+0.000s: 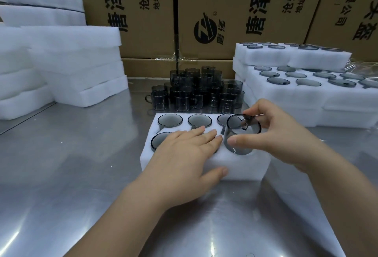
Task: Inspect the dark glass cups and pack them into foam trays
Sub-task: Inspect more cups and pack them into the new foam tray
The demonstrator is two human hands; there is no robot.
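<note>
over the foam tray (pixel 245 167), right hand (pixel 283 132) grips a cup (pixel 246 133) beside the flat left hand (pixel 184 154).

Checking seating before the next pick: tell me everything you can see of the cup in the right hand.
The cup is smoky dark, see-through glass: a cylinder with a round open rim and a small handle on its far side. No damage shows. It sits mouth up, base partly sunk into the near right pocket of the foam tray. The right hand holds it, thumb on the near wall, fingers at the handle.
</note>
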